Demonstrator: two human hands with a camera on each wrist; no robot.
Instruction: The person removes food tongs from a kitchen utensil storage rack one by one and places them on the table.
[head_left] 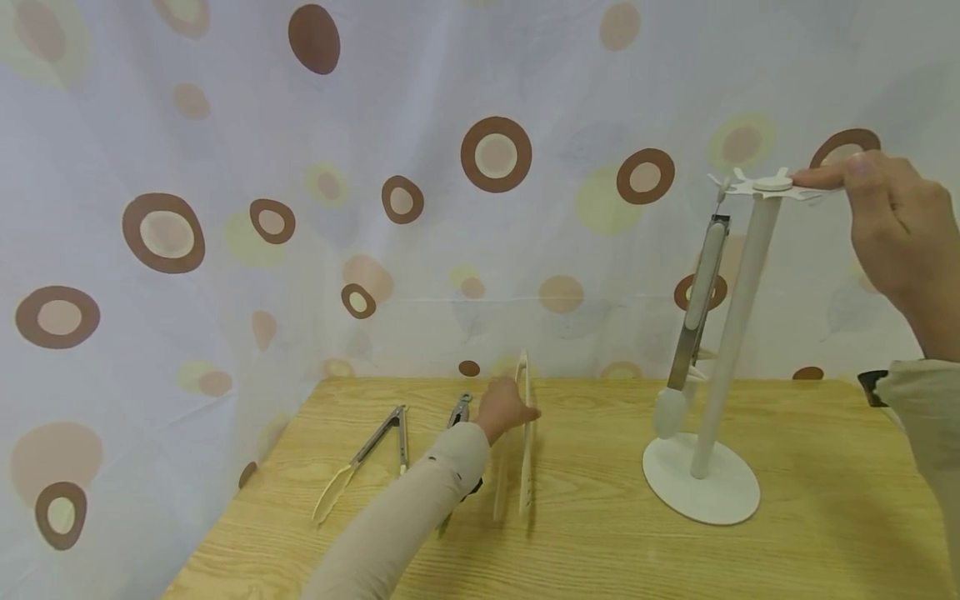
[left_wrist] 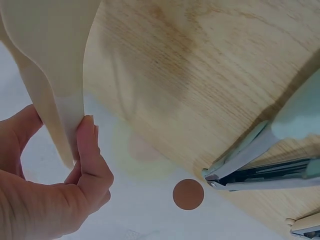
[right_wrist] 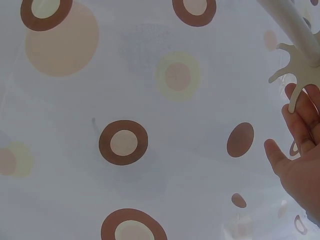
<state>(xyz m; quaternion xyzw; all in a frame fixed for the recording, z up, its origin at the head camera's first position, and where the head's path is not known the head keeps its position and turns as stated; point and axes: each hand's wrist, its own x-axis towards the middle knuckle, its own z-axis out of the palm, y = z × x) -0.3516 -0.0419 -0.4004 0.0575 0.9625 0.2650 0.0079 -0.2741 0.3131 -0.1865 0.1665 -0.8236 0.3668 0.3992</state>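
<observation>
My left hand (head_left: 504, 408) pinches a pair of cream tongs (head_left: 526, 467) by the joined end, the arms pointing toward me. In the left wrist view, thumb and fingers close round that narrow end of the tongs (left_wrist: 70, 65). At the right, my right hand (head_left: 903, 225) touches the hooked top (head_left: 772, 185) of a white utensil stand (head_left: 731, 350) with outstretched fingers. Its thumb is apart from the hooks in the right wrist view. Tongs with a grey-white handle (head_left: 705, 279) hang from a hook on the stand's left side.
Tongs with cream tips (head_left: 367, 454) lie spread at the table's left. Between them and my left hand lie metal tongs with pale green parts (left_wrist: 245, 165), partly behind my sleeve in the head view. A spotted curtain (head_left: 420, 150) hangs behind the wooden table (head_left: 600, 542).
</observation>
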